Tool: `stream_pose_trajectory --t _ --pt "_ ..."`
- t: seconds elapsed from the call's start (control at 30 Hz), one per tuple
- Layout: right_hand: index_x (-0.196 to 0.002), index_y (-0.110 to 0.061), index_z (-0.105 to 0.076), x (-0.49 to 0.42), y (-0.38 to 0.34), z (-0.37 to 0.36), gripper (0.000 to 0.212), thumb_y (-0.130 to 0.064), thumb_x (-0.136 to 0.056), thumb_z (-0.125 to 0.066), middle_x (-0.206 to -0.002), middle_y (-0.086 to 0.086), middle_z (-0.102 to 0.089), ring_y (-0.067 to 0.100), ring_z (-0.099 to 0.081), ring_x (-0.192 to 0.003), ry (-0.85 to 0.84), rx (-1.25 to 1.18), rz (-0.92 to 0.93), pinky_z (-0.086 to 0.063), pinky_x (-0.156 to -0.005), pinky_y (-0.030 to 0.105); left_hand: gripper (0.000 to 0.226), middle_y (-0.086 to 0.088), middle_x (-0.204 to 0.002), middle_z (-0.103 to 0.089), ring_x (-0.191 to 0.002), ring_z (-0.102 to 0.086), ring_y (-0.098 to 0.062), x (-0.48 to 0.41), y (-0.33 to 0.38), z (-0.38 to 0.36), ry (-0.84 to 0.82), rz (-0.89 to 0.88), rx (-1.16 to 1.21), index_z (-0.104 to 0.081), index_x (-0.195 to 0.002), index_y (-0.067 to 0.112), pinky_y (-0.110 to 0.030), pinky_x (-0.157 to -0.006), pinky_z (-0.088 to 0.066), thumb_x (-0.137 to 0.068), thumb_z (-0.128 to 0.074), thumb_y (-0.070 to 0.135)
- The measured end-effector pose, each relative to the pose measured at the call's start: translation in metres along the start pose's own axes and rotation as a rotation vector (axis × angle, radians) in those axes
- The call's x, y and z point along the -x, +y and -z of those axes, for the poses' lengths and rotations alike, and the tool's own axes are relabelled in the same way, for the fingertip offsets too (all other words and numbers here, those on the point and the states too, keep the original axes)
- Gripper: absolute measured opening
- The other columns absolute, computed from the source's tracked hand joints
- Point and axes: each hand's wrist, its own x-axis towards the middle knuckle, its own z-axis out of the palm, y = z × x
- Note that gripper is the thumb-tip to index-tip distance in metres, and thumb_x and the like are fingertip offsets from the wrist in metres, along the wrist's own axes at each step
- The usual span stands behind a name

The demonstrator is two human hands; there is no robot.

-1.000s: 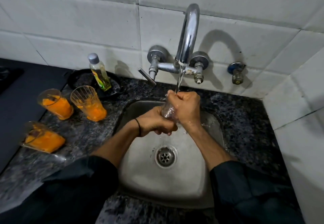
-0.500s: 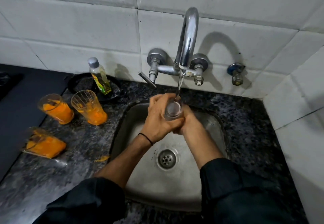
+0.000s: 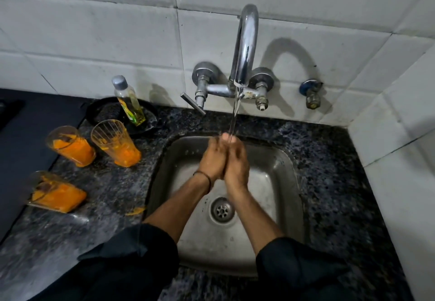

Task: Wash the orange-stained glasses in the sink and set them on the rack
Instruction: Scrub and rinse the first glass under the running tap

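- Left hand (image 3: 211, 160) and right hand (image 3: 237, 165) pressed together under the tap (image 3: 244, 49) stream, centre frame, above the sink (image 3: 282, 183); grip cannot be told
- Two stained glasses (image 3: 70, 146) upright at left; fallen glass (image 3: 56, 192) lower left

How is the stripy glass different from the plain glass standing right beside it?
The stripy glass has upright grooves in its wall; the plain glass is smooth. The stripy glass stands nearer the sink; the plain glass is farther left. Orange sits mostly at the stripy glass's bottom, while it coats more of the plain glass. Both stand open-topped on the counter, orange-stained.
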Motion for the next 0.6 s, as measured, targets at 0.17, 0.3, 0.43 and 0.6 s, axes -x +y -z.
stream_pose_trajectory --t 0.17,0.3,0.43,0.6 --pt "-0.139 -0.031 -0.048 -0.010 0.007 0.003 0.048 -0.057 -0.103 -0.030 -0.122 -0.006 -0.064 0.018 -0.064 -0.105 -0.066 0.047 -0.006 -0.053 -0.090 0.037 0.050 0.005 -0.139 -0.053 -0.128 -0.052 -0.012 0.013 -0.016 0.002 -0.012 -0.138 0.081 -0.035 -0.153 0.025 -0.037 -0.108 -0.045 -0.105 -0.043 0.036" --pt "-0.121 -0.029 -0.044 -0.005 0.001 -0.004 0.026 -0.046 -0.102 -0.047 -0.104 -0.007 -0.064 0.016 -0.064 -0.092 -0.091 0.021 0.151 -0.052 -0.077 0.032 0.039 -0.007 -0.123 -0.070 -0.116 -0.064 -0.019 0.009 -0.012 0.004 0.200 -0.140 -0.013 -0.062 -0.134 0.023 -0.036 -0.097 -0.052 -0.105 -0.040 0.038" --pt "-0.111 -0.024 -0.059 -0.017 -0.015 0.006 0.033 -0.052 -0.103 -0.042 -0.102 0.003 -0.070 0.021 -0.068 -0.091 -0.053 -0.136 -0.143 -0.058 -0.076 0.038 0.045 0.008 -0.144 -0.056 -0.129 -0.054 -0.007 0.014 -0.021 0.001 -0.066 -0.121 0.209 -0.049 -0.145 0.034 -0.037 -0.110 -0.045 -0.101 -0.047 0.026" --pt "-0.099 -0.025 -0.067 -0.011 -0.004 0.015 0.041 -0.056 -0.101 -0.040 -0.096 0.003 -0.071 0.013 -0.066 -0.088 -0.185 -0.270 -0.259 -0.052 -0.074 0.029 0.066 0.002 -0.130 -0.063 -0.114 -0.064 -0.021 0.010 -0.010 0.007 -0.106 0.114 0.240 -0.047 -0.141 0.035 -0.047 -0.092 -0.055 -0.084 -0.061 0.067"
